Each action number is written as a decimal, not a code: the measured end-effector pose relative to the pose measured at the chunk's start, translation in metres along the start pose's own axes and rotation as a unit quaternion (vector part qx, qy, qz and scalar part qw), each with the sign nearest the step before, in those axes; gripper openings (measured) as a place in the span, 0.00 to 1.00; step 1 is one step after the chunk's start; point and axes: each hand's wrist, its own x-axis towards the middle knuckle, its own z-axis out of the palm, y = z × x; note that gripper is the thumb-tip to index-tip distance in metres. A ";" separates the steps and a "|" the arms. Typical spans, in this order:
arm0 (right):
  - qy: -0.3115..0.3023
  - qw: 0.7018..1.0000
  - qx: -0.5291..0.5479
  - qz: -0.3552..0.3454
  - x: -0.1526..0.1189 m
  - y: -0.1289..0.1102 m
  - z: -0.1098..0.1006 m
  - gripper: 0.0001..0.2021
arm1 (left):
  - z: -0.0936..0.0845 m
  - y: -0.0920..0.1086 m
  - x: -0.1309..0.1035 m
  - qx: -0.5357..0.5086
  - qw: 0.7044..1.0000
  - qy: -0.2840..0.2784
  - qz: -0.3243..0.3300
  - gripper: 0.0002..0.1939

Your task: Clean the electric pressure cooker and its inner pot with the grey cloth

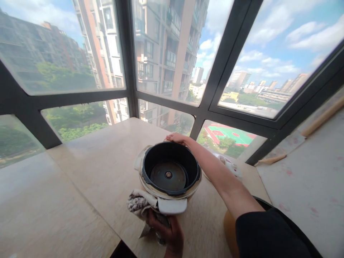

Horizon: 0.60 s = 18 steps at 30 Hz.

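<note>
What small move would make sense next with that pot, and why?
Perhaps a gentle wipe beneath the white handle: the left hand holds a bunched cloth right beside it, and the right hand is at the far edge of the pot, where it could help steady things.

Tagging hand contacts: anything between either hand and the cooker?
Left hand: yes, the bunched cloth it grips, at the near-left side of the cooker, beside the white handle. Right hand: nothing visible in the way; it's at the far rim, though its exact contact is hidden.
</note>
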 end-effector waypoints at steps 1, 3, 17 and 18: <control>0.011 1.000 -0.020 0.002 -0.001 0.001 -0.001 0.15 | 0.002 0.000 0.003 -0.003 1.000 0.003 0.005 0.35; 0.035 0.998 -0.057 0.007 -0.003 0.002 -0.003 0.15 | 0.005 0.002 0.010 -0.013 1.000 0.009 0.013 0.34; 0.149 0.967 -0.178 0.102 -0.033 0.038 -0.014 0.21 | 0.029 -0.008 0.128 -0.107 0.994 -0.006 0.035 0.28; 0.151 0.964 -0.189 0.106 -0.037 0.040 -0.015 0.21 | 0.031 -0.010 0.134 -0.109 0.993 -0.010 0.032 0.28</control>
